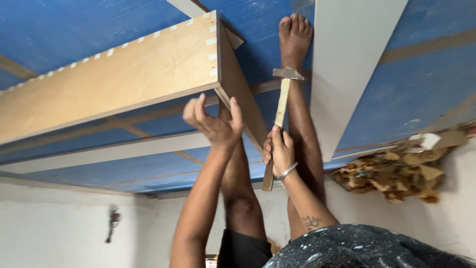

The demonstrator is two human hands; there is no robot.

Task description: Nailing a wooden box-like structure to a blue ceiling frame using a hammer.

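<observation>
One hand (280,151) grips hammer (280,106); other (214,124) open.

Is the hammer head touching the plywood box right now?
Apart. The head view shows the hammer head raised clear of the plywood box, with blue floor between them; the right hand grips the wooden handle.

— How are the arms set?

— Both reach forward, elbows slightly bent. The left hand (214,124) is loosely cupped, fingers spread and curled, thumb apart.

— And the other?

— The right hand (280,150) is closed in a fist-like grip, a bangle on the wrist, a tattoo on the forearm.
</observation>
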